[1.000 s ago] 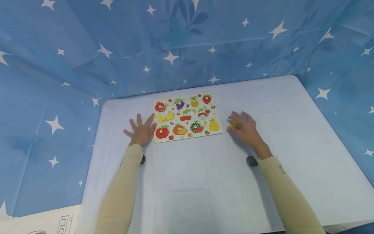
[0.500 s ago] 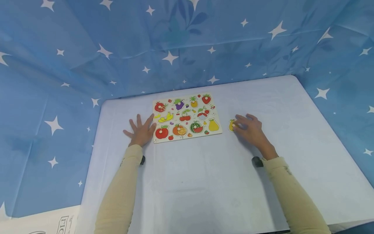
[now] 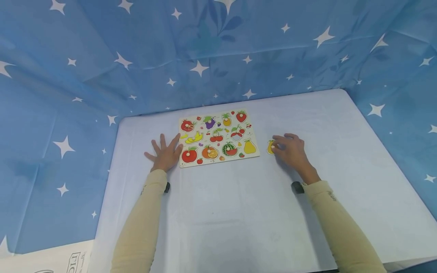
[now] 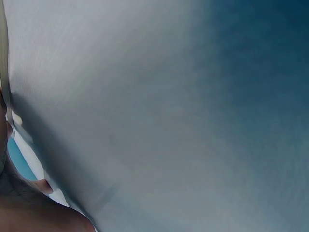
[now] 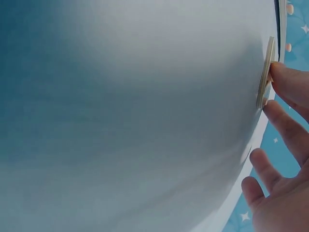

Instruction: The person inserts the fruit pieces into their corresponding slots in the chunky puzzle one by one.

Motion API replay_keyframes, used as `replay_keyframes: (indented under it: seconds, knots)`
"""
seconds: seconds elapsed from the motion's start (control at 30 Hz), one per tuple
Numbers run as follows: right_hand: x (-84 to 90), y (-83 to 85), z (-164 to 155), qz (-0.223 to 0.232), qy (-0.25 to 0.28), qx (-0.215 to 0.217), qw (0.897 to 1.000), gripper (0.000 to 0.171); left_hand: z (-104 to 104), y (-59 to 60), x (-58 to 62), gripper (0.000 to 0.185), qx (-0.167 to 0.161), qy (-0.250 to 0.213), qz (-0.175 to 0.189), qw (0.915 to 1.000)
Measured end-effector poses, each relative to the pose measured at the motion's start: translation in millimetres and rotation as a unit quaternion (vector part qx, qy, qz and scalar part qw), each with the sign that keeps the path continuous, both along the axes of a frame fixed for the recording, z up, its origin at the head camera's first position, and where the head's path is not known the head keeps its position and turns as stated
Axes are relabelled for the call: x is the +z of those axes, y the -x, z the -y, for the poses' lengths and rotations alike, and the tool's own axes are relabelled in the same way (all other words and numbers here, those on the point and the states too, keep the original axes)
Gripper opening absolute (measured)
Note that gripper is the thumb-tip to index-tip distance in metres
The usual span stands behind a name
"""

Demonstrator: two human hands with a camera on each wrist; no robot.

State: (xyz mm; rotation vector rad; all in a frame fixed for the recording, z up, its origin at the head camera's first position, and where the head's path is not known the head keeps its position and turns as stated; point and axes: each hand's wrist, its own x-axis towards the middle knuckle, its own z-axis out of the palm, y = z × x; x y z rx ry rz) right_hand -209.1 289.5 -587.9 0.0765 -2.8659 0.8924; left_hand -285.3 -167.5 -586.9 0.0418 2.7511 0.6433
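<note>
A fruit knob puzzle board point(image 3: 218, 167) lies flat on the table, with several colourful fruit pieces in it. My left hand point(image 3: 166, 154) rests spread at its left edge, thumb and index fingertip right at the rim. To the right of the board, my right hand point(image 3: 290, 151) pinches a yellow puzzle piece point(image 3: 270, 147) from above; the fingers cover part of it. In the right wrist view the thin puzzle piece point(image 5: 265, 72) shows edge-on under the thumb. The board's lower-right pear space point(image 3: 249, 146) shows a plain yellow pear without a knob.
The white-covered table point(image 3: 218, 227) extends around the board and towards the body. A blue star-patterned cloth point(image 3: 205, 49) hangs behind it and at both sides. A pale printed sheet or box point(image 3: 51, 258) is at the lower left.
My right hand has shifted slightly right and turned, so more of the yellow puzzle piece shows beside its fingertips. The left hand and the board have stayed in place.
</note>
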Motion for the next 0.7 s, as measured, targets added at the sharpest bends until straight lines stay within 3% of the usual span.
replay_keyframes:
  seconds: [0.27, 0.7]
  knots:
    - [3.9, 8.2, 7, 0.040, 0.003, 0.002, 0.999, 0.020, 1, 0.8, -2.0, 0.068, 0.002, 0.000, -0.001, 1.0000]
    - [15.9, 23.3, 29, 0.062, 0.018, 0.017, 0.998, 0.015, 0, 0.9, 0.1, 0.067, 0.005, -0.007, 0.004, 1.0000]
